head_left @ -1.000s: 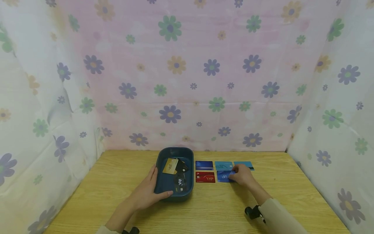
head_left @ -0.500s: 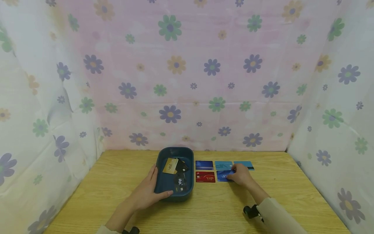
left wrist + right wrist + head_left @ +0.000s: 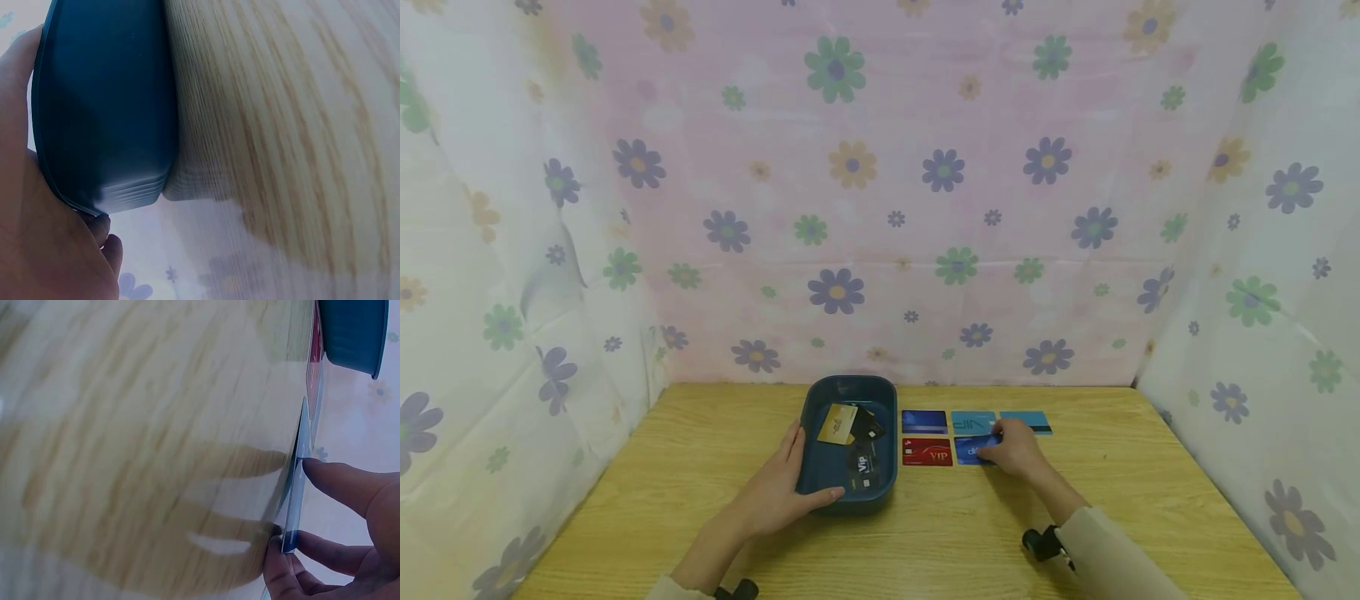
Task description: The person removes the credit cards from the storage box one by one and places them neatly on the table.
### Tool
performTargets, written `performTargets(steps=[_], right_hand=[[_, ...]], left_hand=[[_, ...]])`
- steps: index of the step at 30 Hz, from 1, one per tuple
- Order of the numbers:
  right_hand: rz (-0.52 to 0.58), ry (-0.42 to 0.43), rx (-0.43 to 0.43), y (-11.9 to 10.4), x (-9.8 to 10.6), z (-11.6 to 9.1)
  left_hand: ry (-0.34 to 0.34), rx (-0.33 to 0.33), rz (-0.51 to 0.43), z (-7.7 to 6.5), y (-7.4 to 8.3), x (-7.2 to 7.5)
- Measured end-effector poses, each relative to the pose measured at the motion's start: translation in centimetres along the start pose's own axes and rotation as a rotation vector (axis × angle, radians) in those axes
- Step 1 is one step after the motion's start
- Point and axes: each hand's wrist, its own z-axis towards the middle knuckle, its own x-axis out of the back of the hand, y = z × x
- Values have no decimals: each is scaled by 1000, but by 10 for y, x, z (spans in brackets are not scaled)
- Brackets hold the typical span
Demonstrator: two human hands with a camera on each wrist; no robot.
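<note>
My left hand (image 3: 778, 492) grips a dark blue plastic bin (image 3: 891, 454) at its left side, thumb over the near rim and fingers along the left wall. Inside the bin lie a gold card (image 3: 835, 425), a black card (image 3: 868, 425) and a black "Vip" card (image 3: 862, 465). To the right of the bin, my right hand (image 3: 1018, 448) holds a blue VIP card (image 3: 967, 448) by its right part. The right wrist view shows the thumb on this card's face (image 3: 302, 450) and fingertips at its near edge, the card slightly tilted off the table.
A red VIP card (image 3: 927, 452) lies left of the held card. Behind them sit a dark blue card (image 3: 923, 422), a light blue VIP card (image 3: 973, 422) and a light blue striped card (image 3: 1033, 422) in a row. Flowered cloth (image 3: 880, 208) surrounds the wooden table (image 3: 925, 550).
My right hand has shifted slightly left, its fingers now covering more of the blue VIP card. The left hand and the bin have stayed in place.
</note>
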Motion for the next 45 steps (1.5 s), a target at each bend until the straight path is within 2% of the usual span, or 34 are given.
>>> performTargets(steps=[21,38,45], right_hand=[[-28,13,0,-2,-3,-1],[-32,-10,-35,-2,-1,-2],[-25,-14,-19,0,0,-3]], left_hand=[[-3,2,-7,0,1,1],[0,-5,-7,0,0,0],[-3,-6,-5,0,0,0]])
